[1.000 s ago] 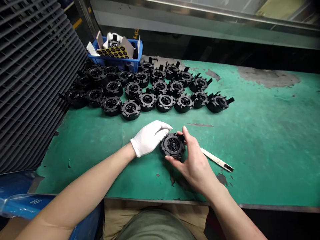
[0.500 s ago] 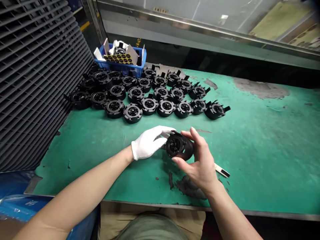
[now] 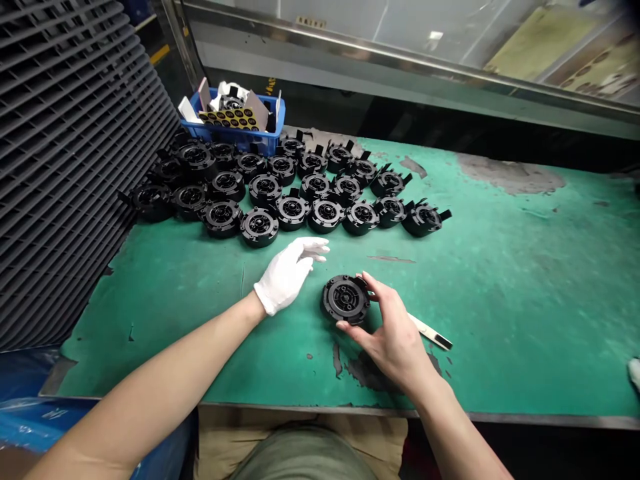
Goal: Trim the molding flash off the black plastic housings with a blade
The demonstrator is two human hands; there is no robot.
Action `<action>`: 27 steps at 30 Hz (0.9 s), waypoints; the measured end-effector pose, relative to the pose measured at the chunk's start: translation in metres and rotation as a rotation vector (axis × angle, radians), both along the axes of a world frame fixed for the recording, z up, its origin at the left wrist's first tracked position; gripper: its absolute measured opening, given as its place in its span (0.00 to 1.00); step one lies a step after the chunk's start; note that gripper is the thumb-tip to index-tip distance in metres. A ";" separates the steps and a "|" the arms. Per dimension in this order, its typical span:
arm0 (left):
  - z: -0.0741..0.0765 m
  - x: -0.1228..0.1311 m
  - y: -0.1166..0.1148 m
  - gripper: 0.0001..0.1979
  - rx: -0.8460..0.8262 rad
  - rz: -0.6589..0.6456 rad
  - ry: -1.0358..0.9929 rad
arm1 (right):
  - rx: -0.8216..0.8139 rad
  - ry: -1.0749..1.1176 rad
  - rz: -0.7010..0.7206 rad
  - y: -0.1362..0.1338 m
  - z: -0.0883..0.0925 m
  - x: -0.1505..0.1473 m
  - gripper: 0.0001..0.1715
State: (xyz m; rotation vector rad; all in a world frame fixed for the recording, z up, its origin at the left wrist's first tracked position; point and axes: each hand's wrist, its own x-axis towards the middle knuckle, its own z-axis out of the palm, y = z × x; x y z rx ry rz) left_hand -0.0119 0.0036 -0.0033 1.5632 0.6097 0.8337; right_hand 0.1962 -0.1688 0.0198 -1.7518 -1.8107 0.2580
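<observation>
Two hands over the green desk (image 3: pixel 500 280): my bare right hand (image 3: pixel 387 330) has its fingers (image 3: pixel 374 285) curled round the rim of a black round part (image 3: pixel 345 299), face up, low over the desk's near middle. My gloved left hand (image 3: pixel 286 273) hovers just left of it, spread wide, holding nothing. Matching parts (image 3: pixel 293 193) crowd the back by a blue bin (image 3: pixel 240 137).

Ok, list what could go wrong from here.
1. Only the right hand pinches the black round part, at its rim. The gloved left hand is off it, so the part might slip or tip.
2. The slim white tool lies close beside that bare hand, and a careless sweep could catch it.
</observation>
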 end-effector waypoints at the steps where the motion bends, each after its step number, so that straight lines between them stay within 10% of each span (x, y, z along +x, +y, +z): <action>1: 0.000 0.000 0.000 0.19 0.027 -0.007 0.012 | 0.007 0.006 0.019 0.000 0.003 -0.001 0.52; 7: 0.002 -0.003 -0.003 0.27 0.245 -0.214 0.125 | -0.073 0.034 0.277 0.007 0.021 0.011 0.45; 13: 0.004 -0.007 -0.001 0.30 0.456 -0.223 0.202 | 0.091 -0.178 0.052 0.010 0.017 0.038 0.33; 21: 0.017 -0.002 -0.013 0.34 0.643 -0.381 0.321 | -0.085 -0.252 -0.161 -0.043 -0.009 0.081 0.17; 27: 0.008 0.001 -0.017 0.55 0.684 -0.286 0.377 | -0.113 -0.171 -0.218 -0.055 -0.002 0.071 0.12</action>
